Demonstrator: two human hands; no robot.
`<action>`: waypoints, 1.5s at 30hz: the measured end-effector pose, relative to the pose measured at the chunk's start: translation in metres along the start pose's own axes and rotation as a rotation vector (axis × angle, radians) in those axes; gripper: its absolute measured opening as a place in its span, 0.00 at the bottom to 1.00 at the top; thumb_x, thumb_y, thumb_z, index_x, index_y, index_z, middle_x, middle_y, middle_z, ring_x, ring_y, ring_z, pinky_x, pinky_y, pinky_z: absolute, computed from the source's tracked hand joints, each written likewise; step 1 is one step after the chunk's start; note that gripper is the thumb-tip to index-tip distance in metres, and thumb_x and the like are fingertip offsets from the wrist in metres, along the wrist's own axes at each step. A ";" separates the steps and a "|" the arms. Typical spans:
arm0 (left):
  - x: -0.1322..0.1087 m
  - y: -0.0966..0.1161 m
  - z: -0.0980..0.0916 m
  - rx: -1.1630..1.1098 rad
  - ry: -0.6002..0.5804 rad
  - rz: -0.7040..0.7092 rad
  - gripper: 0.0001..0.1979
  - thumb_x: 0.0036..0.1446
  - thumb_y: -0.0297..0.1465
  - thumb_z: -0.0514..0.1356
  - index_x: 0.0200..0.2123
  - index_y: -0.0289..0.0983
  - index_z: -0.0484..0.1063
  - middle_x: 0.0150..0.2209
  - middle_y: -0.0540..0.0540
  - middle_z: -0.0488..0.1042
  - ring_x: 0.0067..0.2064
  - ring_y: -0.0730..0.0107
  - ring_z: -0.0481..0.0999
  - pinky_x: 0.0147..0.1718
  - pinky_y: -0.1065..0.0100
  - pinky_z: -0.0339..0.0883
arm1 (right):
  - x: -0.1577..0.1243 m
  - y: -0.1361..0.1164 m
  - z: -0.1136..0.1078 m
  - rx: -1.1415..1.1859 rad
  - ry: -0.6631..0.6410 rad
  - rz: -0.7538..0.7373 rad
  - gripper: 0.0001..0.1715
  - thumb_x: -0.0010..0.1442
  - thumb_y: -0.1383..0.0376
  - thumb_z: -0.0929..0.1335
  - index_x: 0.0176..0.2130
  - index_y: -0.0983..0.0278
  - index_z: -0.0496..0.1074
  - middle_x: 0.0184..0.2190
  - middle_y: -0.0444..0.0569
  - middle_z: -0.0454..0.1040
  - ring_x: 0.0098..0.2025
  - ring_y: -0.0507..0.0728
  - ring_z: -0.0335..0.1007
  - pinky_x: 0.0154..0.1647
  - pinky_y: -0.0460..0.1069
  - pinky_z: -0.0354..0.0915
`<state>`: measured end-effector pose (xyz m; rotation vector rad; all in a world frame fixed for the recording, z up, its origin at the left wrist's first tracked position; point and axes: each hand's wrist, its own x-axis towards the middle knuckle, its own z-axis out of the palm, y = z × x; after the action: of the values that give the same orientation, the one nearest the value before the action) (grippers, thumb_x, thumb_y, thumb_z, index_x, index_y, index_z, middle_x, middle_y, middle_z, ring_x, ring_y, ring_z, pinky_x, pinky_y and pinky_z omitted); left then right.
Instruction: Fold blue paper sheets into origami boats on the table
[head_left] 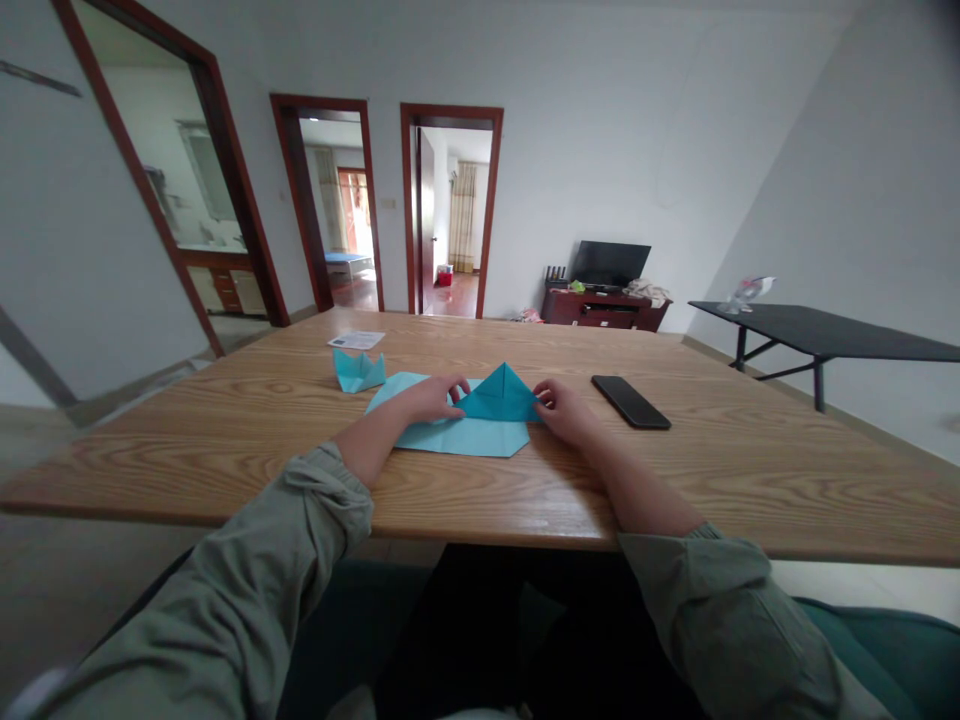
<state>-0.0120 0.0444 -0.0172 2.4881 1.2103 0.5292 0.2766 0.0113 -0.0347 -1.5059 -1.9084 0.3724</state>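
Wood-grained tabletop [225,470] — blue origami paper [465,438] lay mid-fold at its centre, a darker triangular flap [499,397] on top; left hand [429,398] held fingers pressed together on the sheet, right hand [564,412] pinching the flap's corner.

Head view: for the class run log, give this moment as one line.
left hand: on blue paper | right hand: at paper's right corner | nearby: folded paper piece, phone

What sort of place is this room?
Probably a home's living and dining room: a wooden table fills the foreground, a television sits on a low dark cabinet, and a doorway shows a bed.
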 end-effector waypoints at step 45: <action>0.002 0.001 0.005 0.069 -0.107 0.009 0.32 0.48 0.37 0.61 0.58 0.43 0.63 0.42 0.47 0.71 0.41 0.66 0.73 0.41 0.69 0.65 | -0.006 -0.005 -0.001 -0.254 -0.139 -0.025 0.22 0.50 0.57 0.71 0.44 0.62 0.69 0.37 0.48 0.75 0.36 0.56 0.69 0.33 0.47 0.59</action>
<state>-0.0084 0.0447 -0.0210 2.5444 1.1962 0.3576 0.2741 0.0041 -0.0323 -1.6529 -2.1470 0.2351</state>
